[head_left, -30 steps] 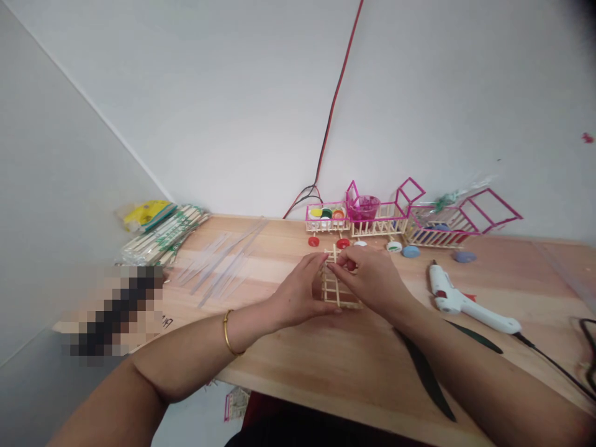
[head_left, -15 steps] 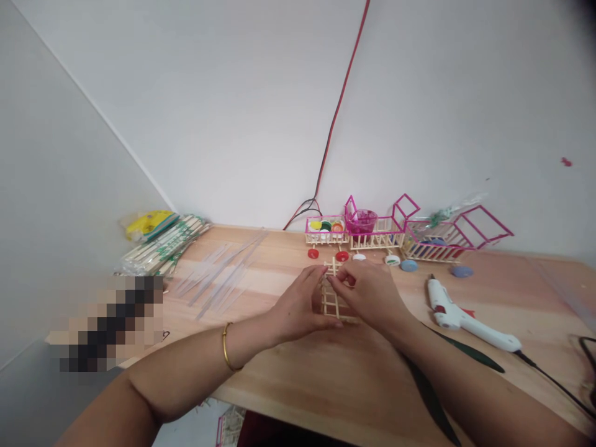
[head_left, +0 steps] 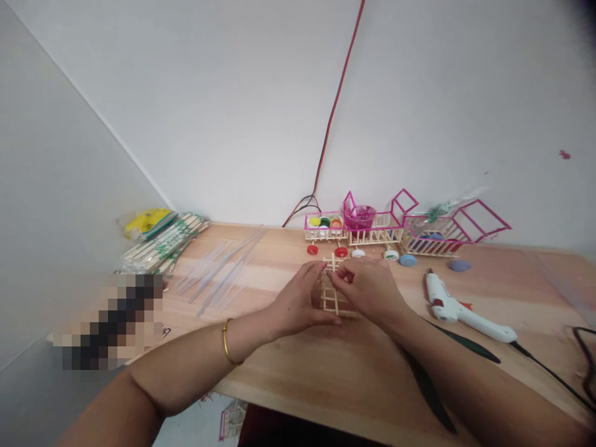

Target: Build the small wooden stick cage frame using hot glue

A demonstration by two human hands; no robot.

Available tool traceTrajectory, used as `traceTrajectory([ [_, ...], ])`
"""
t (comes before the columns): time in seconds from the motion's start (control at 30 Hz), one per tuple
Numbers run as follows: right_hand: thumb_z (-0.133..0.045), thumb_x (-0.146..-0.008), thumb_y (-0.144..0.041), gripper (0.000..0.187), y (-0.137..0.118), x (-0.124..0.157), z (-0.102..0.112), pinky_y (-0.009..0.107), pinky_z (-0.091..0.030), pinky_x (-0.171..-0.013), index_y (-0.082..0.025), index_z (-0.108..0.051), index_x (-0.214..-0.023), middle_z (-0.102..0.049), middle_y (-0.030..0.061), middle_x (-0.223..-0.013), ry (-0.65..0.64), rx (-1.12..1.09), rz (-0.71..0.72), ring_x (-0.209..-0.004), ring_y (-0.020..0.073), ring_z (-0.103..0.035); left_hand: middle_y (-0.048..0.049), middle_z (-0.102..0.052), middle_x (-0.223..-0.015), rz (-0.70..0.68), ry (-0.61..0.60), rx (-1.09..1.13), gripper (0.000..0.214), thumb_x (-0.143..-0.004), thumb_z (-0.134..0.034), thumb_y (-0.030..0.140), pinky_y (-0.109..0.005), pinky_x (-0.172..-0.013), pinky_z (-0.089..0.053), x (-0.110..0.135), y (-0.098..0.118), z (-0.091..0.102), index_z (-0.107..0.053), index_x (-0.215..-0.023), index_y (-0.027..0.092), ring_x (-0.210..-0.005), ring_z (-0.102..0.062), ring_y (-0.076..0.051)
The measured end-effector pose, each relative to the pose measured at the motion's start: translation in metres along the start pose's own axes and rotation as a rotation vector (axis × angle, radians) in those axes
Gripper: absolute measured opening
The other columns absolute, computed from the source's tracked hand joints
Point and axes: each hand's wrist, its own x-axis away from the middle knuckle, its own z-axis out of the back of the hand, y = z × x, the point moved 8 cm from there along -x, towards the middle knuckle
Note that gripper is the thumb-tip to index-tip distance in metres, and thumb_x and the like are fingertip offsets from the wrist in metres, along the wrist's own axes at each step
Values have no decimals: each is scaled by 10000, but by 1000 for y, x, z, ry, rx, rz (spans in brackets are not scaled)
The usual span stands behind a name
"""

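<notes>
Stick frame [head_left: 331,299]: thin pale wood sticks stuck together like a little ladder, w/ two long rails & short rungs across. It looks smooth, light & flat. It lies on the table [head_left: 298,372] right between the two hands. Its far end is at the fingertips & its near end is by the left thumb.

Left hand [head_left: 298,304]: fingers bent & close together, tips pinching the frame's left rail at the far end. The thumb lies along the near end. A shiny gold bangle [head_left: 226,343] sits on that wrist.

Right hand [head_left: 370,288]: fingers curled in tight, tips nipping the frame's top from the right side. Both hands hold it w/ narrow gaps.

Just past the fingertips are round plastic caps [head_left: 341,252], red & white. Further on, three small stick carts [head_left: 372,226] w/ bright pink edges stand in a row by the wall. One holds a see-through pink cup [head_left: 361,217].

Near the right-hand fingers, on their right, a white plastic glue gun [head_left: 459,308] lies on its side w/ a black cord at its back. Well apart on the left of the left-hand fingers, thin clear glue rods [head_left: 223,270] are spread out. Past them are packs of wood sticks [head_left: 161,243].

The table is pale smooth wood w/ soft grain. Two long dark leaf shapes [head_left: 426,379] lie by the right arm. The walls [head_left: 233,93] are plain white & meet in a corner. A red & black wire [head_left: 333,118] runs down to the table's back edge.
</notes>
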Motion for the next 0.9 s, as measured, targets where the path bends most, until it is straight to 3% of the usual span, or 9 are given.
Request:
traceTrajectory([
  [0.63, -556, -803, -295, 260, -1, 4, 1, 275, -282, -583, -192, -614, -570, -646, 20, -578, -106, 9, -32, -571, 150, -526, -146, -399, -1343, 78, 8, 42, 1048, -506, -858, 416, -515, -997, -409, 2, -5, -1, -327, -1392, 240, -1208, -445, -315],
  [0.9, -538, -839, -331, 317, -2, 4, 0, 272, -262, -571, -193, -601, -561, -640, 16, -572, -147, 22, -16, -566, 147, -520, -160, -389, -1345, 77, -13, 35, 1077, -496, -848, 475, -479, -938, -466, 2, -7, 0, -324, -1399, 212, -1191, -453, -309],
])
